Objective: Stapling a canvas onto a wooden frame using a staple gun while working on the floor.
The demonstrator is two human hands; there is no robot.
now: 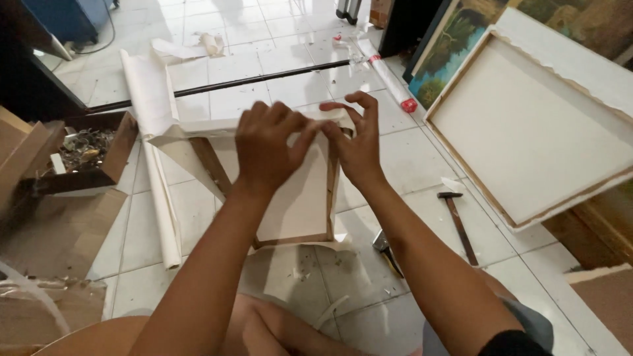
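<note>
A small wooden stretcher frame (204,161) covered with white canvas (300,198) stands tilted on the tiled floor in front of me. My left hand (267,148) presses down on the canvas at the frame's top edge. My right hand (356,142) pinches the folded canvas at the top right corner, fingers curled over the fold. The two hands touch each other at that corner. Loose canvas (178,135) sticks out past the frame on the left.
A hammer (457,221) lies on the tiles to the right, a metal tool (384,247) near my right forearm. A large stretched canvas (527,142) leans at the right with paintings (448,49) behind. A canvas roll (161,198) and a wooden box of metal bits (86,148) sit left.
</note>
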